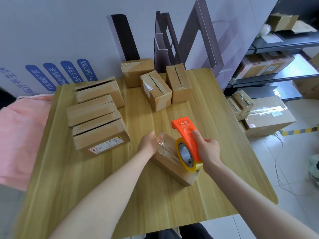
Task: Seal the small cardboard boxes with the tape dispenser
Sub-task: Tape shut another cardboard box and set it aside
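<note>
A light wooden surface (224, 152) with rounded corners fills most of the view. A white wall panel (51, 40) with blue lettered labels stands behind it. To the right rises dark metal shelving (276, 78) loaded with parcels, and a pink cloth (20, 135) lies just beside the surface's left edge. On the floor below the shelving sits a large brown cardboard box (269, 116) crossed with clear tape, with smaller boxes stacked against its left side.

On the left half of the surface, four long flat cardboard boxes (96, 116) lie side by side in a row, touching one another. The nearest carries a printed label on its front face. At the far edge, three squat cardboard boxes (156, 90) stand close together, and the flaps of the middle and right ones show a gap along the seam.

The small cardboard box (164, 161) being sealed lies near the middle of the surface, set at an angle, with glossy clear tape along its top. The orange plastic tape dispenser (188, 135) stands on the near end of this box, with its toothed edge pointing away. The right hand (208, 150) grips the dispenser's body, thumb laid along the orange side. The left hand (150, 144) rests against the box's far end, fingers nearly straight and touching the tape there. A roll of clear yellowish tape (179, 157) sits in the dispenser, touching the box top
</note>
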`<state>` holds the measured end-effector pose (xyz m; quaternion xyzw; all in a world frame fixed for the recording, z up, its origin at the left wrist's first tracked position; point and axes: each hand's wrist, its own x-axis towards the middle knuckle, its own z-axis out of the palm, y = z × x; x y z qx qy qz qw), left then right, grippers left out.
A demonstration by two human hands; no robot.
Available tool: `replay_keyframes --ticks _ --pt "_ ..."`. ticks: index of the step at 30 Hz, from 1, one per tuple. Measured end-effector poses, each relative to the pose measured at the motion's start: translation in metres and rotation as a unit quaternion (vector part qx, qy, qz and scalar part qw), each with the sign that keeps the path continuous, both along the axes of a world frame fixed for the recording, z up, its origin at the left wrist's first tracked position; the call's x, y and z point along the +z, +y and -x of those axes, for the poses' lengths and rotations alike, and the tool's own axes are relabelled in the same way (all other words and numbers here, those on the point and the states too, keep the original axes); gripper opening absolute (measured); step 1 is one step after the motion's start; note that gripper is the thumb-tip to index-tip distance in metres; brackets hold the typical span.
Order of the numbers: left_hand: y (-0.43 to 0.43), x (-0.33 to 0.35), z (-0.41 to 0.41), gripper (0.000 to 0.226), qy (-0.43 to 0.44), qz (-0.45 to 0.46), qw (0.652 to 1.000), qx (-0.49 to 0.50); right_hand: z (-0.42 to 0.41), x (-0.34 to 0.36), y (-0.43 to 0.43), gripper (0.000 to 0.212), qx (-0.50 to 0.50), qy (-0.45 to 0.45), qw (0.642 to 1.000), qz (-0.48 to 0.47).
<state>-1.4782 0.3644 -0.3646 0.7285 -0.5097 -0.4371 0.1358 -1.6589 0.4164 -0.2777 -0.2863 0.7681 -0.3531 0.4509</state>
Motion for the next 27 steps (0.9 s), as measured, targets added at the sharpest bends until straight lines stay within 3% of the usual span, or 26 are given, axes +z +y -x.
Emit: replay_keyframes --ticks 4,8,13,18,24,27 --pt "0.021 0.002 -0.019 0.042 0.093 0.081 0.972 0.198 0.001 0.001 -0.001 0.05 0.0 0.003 1.0 0.001" --pt "0.062 -0.005 -0.026 0.029 0.088 0.109 0.939 0.314 0.0 0.003 0.0 0.05 0.002 0.0 1.0 -0.002" --pt "0.084 -0.009 -0.008 0.037 0.12 0.103 0.954 0.253 0.0 0.003 -0.001 0.05 0.003 0.003 1.0 0.003" --pt "0.082 -0.011 -0.014 0.038 0.083 0.109 0.971 0.197 -0.002 0.001 -0.002 0.052 0.008 0.013 1.0 0.001" --pt "0.067 -0.011 -0.018 0.052 -0.041 0.09 0.992 0.078 -0.007 -0.002 0.001 0.066 0.018 0.032 0.999 0.005" --pt "0.046 -0.002 -0.019 0.053 -0.086 0.129 0.988 0.022 -0.005 -0.003 0.002 0.067 0.015 0.027 1.0 0.005"
